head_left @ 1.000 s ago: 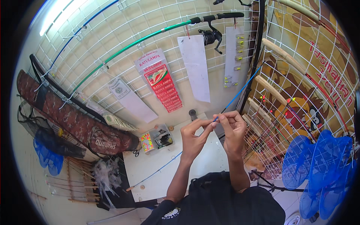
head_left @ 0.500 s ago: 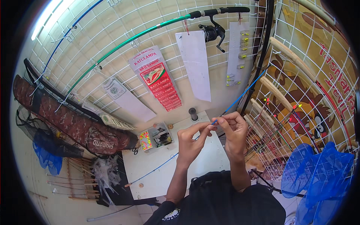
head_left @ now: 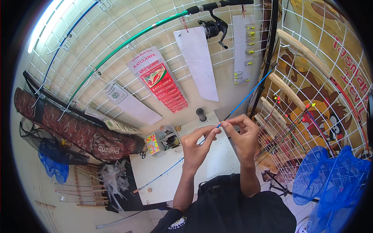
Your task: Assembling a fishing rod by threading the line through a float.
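A thin blue fishing rod (head_left: 248, 94) slants from the lower left over the white table up to the far right. My left hand (head_left: 195, 146) pinches it near its middle between thumb and fingertips. Right beside it, my right hand (head_left: 242, 136) is closed on the same rod, thumb against the forefinger. The fingertips of both hands almost meet. A small dark fitting (head_left: 227, 117) shows on the rod just beyond my fingers. The fingers hide the exact spot where they grip. The rod's tan end (head_left: 136, 191) lies over the table's left side.
On the white table (head_left: 213, 167) stand an open box (head_left: 173, 132) of small items, a bright speckled packet (head_left: 152, 144) and a dark cylinder (head_left: 200, 114). Behind hangs a wire rack with a green rod (head_left: 128, 47). Blue nets (head_left: 336, 182) and wooden-handled rods (head_left: 288, 91) crowd the right.
The view has shifted a little, so the wall and table sit differently. Both hands keep their pinch on the rod, with only slight finger movement.
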Tool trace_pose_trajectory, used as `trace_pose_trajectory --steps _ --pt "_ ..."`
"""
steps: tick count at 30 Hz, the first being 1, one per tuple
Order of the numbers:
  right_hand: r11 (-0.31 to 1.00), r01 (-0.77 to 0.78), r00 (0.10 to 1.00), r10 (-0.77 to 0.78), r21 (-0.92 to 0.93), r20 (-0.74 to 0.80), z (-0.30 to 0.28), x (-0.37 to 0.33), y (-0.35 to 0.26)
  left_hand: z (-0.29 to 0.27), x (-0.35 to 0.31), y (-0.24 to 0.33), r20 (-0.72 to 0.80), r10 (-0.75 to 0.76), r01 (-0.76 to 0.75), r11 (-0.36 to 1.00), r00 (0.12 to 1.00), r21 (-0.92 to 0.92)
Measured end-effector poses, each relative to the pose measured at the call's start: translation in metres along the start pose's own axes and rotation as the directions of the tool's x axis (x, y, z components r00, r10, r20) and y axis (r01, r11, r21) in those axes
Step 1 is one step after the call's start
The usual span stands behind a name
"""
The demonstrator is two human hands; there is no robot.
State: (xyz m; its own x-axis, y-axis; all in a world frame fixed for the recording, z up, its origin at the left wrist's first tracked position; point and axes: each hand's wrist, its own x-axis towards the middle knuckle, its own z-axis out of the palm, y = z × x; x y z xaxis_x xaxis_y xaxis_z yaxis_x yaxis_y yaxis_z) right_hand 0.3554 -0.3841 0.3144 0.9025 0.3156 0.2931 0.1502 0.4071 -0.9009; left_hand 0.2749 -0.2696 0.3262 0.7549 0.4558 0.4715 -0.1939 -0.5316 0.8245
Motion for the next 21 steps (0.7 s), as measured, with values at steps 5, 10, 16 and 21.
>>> trace_pose_trajectory --steps 5,10,16,21 --pt "0.999 0.008 1.000 -0.009 -0.052 -0.012 -0.002 -0.001 -0.003 0.001 -0.002 0.002 0.000 -0.021 0.021 1.000 1.000 -0.006" --pt "1.000 -0.024 1.000 0.024 -0.013 0.011 -0.003 0.000 -0.002 0.000 -0.003 0.003 0.001 -0.017 0.017 1.000 1.000 0.003" --pt "0.992 -0.102 0.992 0.096 0.075 0.081 -0.010 0.003 0.000 -0.003 -0.005 0.002 0.014 -0.020 0.019 0.999 1.000 0.026" --pt "0.990 -0.106 0.991 0.097 0.095 0.090 -0.011 0.003 -0.002 -0.005 -0.006 0.000 0.025 -0.023 0.022 0.999 0.999 0.029"
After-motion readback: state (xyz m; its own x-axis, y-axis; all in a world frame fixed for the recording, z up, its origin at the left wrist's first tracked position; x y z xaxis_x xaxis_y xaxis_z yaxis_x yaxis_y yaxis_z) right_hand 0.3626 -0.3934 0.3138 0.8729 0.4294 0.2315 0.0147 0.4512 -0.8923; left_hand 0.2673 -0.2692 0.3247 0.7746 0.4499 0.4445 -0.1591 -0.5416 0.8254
